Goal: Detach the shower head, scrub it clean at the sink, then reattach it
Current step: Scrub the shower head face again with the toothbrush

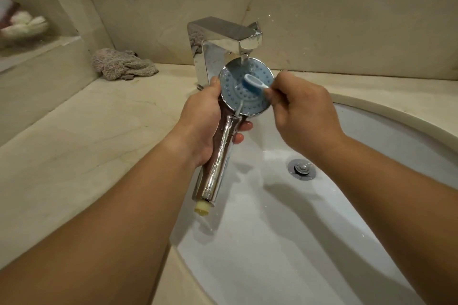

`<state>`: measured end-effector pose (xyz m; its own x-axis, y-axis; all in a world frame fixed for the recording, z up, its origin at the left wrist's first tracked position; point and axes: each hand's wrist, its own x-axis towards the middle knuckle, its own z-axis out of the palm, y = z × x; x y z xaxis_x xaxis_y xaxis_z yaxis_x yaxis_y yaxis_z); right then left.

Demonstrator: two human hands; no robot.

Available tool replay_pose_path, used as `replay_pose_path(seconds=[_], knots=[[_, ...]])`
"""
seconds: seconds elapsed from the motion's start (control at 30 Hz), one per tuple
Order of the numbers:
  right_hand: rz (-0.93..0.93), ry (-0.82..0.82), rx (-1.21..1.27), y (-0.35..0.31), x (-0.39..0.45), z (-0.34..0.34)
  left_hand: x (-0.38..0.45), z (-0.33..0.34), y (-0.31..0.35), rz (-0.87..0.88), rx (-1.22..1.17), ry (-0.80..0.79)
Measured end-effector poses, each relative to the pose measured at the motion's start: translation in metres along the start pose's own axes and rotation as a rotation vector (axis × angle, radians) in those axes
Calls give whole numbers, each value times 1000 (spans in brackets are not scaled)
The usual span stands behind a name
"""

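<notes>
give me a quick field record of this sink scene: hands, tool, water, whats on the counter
left hand: grips the chrome shower head by its handle, blue face up
right hand: holds the blue-and-white toothbrush on the face
water: running from the chrome tap onto the face
sink: white oval basin, drain open
counter: crumpled grey cloth at back left

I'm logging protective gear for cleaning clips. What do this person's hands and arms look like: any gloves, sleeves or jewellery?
Both arms are bare up to the frame edge, with no sleeves in view. The left hand and right hand wear no gloves, and no rings, watch or bracelets show.
</notes>
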<state>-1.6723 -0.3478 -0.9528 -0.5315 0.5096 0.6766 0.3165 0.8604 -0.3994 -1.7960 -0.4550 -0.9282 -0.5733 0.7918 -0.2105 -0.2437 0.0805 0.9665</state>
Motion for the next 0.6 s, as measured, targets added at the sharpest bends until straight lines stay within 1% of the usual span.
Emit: replay_pose_path(seconds=[0.1, 0.2, 0.23, 0.33, 0.37, 0.47, 0.5, 0.57, 0.6], knots=[[-87, -52, 11, -8, -5, 5, -1, 1, 0, -6, 14, -5], [47, 32, 12, -1, 2, 0, -1, 1, 0, 2, 15, 11], [64, 44, 16, 0, 3, 0, -1, 1, 0, 1, 19, 12], [-55, -56, 9, -11, -5, 5, 0, 1, 0, 0, 29, 20], [-46, -59, 4, -12, -4, 5, 0, 2, 0, 1, 24, 22], [104, 9, 7, -4, 3, 0, 2, 1, -1, 1, 14, 29], [87, 6, 5, -4, 2, 0, 2, 1, -1, 2, 21, 34], [-14, -41, -4, -9, -3, 3, 2, 0, -1, 10, 33, 44], [-24, -44, -4, -9, -4, 3, 3, 0, -2, 13, 32, 52]])
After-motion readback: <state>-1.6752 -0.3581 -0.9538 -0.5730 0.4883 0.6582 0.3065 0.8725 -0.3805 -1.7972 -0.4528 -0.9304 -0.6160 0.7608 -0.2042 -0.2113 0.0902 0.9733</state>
